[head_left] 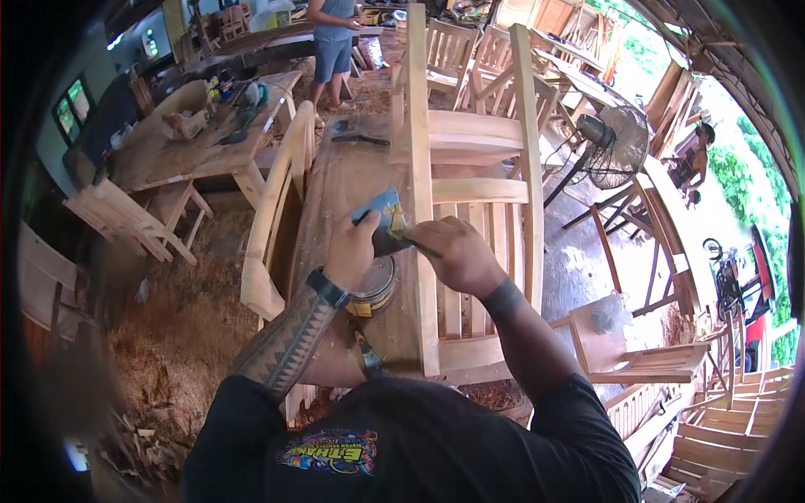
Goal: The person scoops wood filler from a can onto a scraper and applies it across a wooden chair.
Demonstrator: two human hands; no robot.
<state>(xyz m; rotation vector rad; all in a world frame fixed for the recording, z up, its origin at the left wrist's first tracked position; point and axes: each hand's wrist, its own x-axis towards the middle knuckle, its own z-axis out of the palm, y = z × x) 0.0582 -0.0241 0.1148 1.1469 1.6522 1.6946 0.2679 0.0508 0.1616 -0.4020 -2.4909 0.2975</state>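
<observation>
My left hand is closed on a flat blue piece with yellowish material on its face. My right hand is closed round a thin dark tool whose tip meets the yellowish material; the tool is too small to name. Below my left hand a round can stands on the wooden table. A brush-like tool lies near the table's front edge. Just right of the can rises a pale wooden chair frame with slats.
A person stands beyond the table. At the left is a second table with a box and tools. A curved wooden frame leans beside my table. A fan and several chairs stand at the right.
</observation>
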